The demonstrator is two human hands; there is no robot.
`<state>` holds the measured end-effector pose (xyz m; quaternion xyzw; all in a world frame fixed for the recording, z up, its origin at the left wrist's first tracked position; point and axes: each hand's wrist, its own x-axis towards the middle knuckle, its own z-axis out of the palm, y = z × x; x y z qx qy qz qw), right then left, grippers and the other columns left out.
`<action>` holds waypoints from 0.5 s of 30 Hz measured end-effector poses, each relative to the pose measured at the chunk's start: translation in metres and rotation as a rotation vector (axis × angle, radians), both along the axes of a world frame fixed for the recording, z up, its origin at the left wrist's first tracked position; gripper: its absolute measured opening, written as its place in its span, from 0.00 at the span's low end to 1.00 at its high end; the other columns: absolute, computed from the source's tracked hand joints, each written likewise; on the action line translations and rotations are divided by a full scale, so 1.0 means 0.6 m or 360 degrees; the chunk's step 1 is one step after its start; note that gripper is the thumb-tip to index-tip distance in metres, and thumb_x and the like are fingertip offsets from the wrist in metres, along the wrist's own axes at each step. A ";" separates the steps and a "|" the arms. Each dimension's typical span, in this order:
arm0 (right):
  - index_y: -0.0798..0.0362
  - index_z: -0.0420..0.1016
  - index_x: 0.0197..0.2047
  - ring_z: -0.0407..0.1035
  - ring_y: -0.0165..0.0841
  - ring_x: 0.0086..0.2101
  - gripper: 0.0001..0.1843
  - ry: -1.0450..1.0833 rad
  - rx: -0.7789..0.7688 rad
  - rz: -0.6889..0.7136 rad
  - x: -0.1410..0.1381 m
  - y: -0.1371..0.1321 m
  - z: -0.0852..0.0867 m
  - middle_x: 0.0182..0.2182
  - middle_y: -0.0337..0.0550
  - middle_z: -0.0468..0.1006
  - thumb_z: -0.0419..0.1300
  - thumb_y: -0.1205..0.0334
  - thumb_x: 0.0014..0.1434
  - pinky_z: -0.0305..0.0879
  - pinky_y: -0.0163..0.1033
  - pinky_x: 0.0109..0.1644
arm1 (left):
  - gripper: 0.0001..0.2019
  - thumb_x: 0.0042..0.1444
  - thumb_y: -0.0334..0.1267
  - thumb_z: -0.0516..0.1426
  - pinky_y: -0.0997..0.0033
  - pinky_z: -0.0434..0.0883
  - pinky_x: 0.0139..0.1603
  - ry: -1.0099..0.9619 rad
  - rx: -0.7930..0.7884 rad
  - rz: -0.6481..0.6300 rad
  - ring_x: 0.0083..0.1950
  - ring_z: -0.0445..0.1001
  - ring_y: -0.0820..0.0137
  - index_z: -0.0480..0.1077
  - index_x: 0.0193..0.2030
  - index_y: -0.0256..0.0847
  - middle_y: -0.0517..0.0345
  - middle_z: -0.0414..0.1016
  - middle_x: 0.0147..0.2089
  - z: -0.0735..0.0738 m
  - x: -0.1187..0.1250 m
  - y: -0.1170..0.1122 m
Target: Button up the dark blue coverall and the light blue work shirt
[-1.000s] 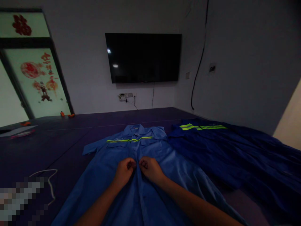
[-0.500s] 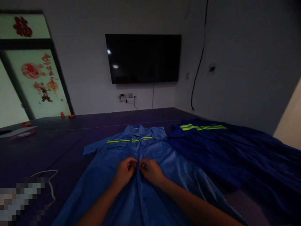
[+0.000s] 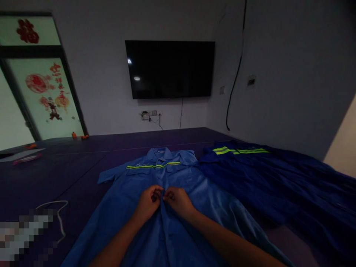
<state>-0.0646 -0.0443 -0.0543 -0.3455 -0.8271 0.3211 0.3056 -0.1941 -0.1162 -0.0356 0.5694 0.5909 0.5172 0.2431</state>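
A light blue work shirt (image 3: 130,185) with short sleeves and yellow-green stripes across the chest lies spread out, collar away from me. Over its front opening, below the chest pockets, my left hand (image 3: 150,200) and my right hand (image 3: 178,200) meet with fingertips almost touching. Both hands are closed in a pinch on the shirt's front edge. Any button between the fingertips is too small or hidden to make out. To the right lies a dark blue work garment (image 3: 250,178) with bright yellow-green and grey stripes, partly beside the shirt.
The shirt lies on a dark purple mat (image 3: 83,159). A white cord (image 3: 59,215) curls at the left near a blurred patch. Small orange objects (image 3: 85,137) sit by the glass door (image 3: 44,96). A television (image 3: 171,70) hangs on the far wall, and a black cable (image 3: 235,85) dangles at right.
Both hands stay at the same place on the shirt front. Their fingertips have shifted slightly and come a little closer together.
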 end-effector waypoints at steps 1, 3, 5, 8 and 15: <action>0.53 0.72 0.29 0.68 0.28 0.26 0.05 0.0005 0.0001 0.0014 0.001 0.000 0.001 0.24 0.38 0.75 0.56 0.63 0.47 0.58 0.30 0.29 | 0.18 0.38 0.22 0.50 0.78 0.66 0.32 0.0008 -0.0003 -0.0004 0.31 0.70 0.75 0.69 0.38 0.36 0.59 0.71 0.30 0.000 0.000 0.000; 0.53 0.72 0.29 0.68 0.28 0.27 0.05 -0.0001 0.0007 0.0039 0.001 -0.001 0.004 0.24 0.38 0.75 0.56 0.63 0.48 0.58 0.30 0.29 | 0.19 0.38 0.22 0.50 0.78 0.66 0.32 0.0022 -0.0007 -0.0012 0.31 0.70 0.75 0.69 0.39 0.37 0.58 0.71 0.31 -0.002 0.000 0.001; 0.53 0.73 0.28 0.68 0.28 0.26 0.05 -0.0021 0.0014 0.0053 0.002 -0.001 0.006 0.23 0.37 0.75 0.56 0.64 0.48 0.58 0.30 0.29 | 0.19 0.39 0.22 0.50 0.78 0.66 0.32 0.0032 -0.0004 -0.0015 0.32 0.70 0.75 0.69 0.39 0.37 0.58 0.71 0.31 -0.005 -0.001 0.002; 0.53 0.73 0.29 0.68 0.28 0.26 0.06 -0.0035 0.0022 0.0065 0.003 -0.002 0.007 0.24 0.38 0.75 0.55 0.64 0.48 0.58 0.30 0.30 | 0.19 0.39 0.22 0.50 0.77 0.66 0.33 0.0031 0.0005 -0.0027 0.32 0.70 0.74 0.69 0.40 0.36 0.58 0.71 0.31 -0.007 -0.003 0.003; 0.53 0.74 0.30 0.68 0.28 0.26 0.07 -0.0055 0.0020 0.0096 0.004 -0.003 0.009 0.25 0.38 0.76 0.55 0.63 0.49 0.58 0.30 0.29 | 0.18 0.39 0.23 0.49 0.75 0.67 0.36 0.0037 0.0009 -0.0044 0.33 0.71 0.74 0.69 0.39 0.36 0.57 0.72 0.32 -0.003 -0.001 0.000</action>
